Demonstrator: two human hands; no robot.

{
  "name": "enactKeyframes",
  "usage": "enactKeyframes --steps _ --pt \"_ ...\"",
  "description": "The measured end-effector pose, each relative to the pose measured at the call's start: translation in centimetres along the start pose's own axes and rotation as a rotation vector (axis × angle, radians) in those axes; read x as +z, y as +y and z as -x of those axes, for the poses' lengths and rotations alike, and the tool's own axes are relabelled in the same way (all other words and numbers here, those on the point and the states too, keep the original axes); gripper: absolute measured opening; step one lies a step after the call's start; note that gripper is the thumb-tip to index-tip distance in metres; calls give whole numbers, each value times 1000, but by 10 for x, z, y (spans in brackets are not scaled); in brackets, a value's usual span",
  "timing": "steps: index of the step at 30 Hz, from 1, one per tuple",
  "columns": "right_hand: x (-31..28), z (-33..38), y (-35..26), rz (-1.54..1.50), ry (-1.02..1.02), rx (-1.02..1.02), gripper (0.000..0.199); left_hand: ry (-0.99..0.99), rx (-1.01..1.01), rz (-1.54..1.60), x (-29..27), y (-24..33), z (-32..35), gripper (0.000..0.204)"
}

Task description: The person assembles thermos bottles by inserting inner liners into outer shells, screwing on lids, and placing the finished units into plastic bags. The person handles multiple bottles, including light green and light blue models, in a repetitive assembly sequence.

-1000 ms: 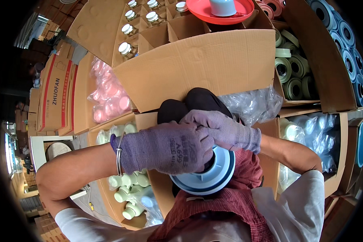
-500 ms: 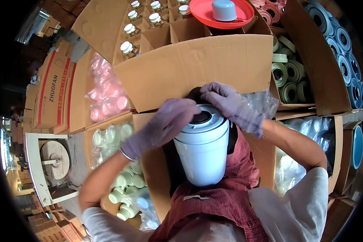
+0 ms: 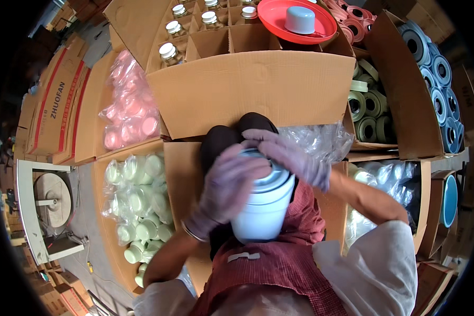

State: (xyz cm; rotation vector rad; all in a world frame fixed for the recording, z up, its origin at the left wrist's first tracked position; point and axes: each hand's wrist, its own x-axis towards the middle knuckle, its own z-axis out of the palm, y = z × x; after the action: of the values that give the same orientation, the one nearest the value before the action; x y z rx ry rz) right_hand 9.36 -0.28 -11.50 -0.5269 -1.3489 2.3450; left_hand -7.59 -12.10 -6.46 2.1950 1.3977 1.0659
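Observation:
A light blue tapered container (image 3: 260,218) with a ring-shaped lid (image 3: 273,181) stands upright, slightly tilted, on my lap. Both my hands wear pale purple gloves. My left hand (image 3: 227,184) lies over the lid's near left side, its fingers reaching across the top and smeared by motion. Along the far right edge of the lid, my right hand (image 3: 295,158) curves its fingers round the rim. The fingers cover much of the lid's middle.
Ahead stands a divided carton (image 3: 253,87) with white-capped glass bottles and a red basin (image 3: 321,39) holding a blue cup. Bagged pink caps (image 3: 134,100) and green caps (image 3: 137,195) fill boxes at left. Green rings (image 3: 374,102) and blue rings (image 3: 442,73) lie at right.
My left hand has come down from above the lid onto its near left side. My right hand has shifted over the top. The view has moved slightly.

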Motion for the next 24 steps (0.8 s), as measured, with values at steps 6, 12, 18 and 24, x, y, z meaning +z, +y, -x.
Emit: enactKeyframes --steps 6,12,18,24 --pt "-2 16 -17 823 109 -292 35 81 -18 218 -5 -28 -9 33" --pt "14 12 -77 937 81 -305 30 245 -395 537 6 -25 3 36" --pt "30 12 -43 956 211 -342 45 209 -115 22 20 -10 12 27" --pt "-5 -9 -22 390 -123 -283 49 156 -119 -337 20 30 -4 19"
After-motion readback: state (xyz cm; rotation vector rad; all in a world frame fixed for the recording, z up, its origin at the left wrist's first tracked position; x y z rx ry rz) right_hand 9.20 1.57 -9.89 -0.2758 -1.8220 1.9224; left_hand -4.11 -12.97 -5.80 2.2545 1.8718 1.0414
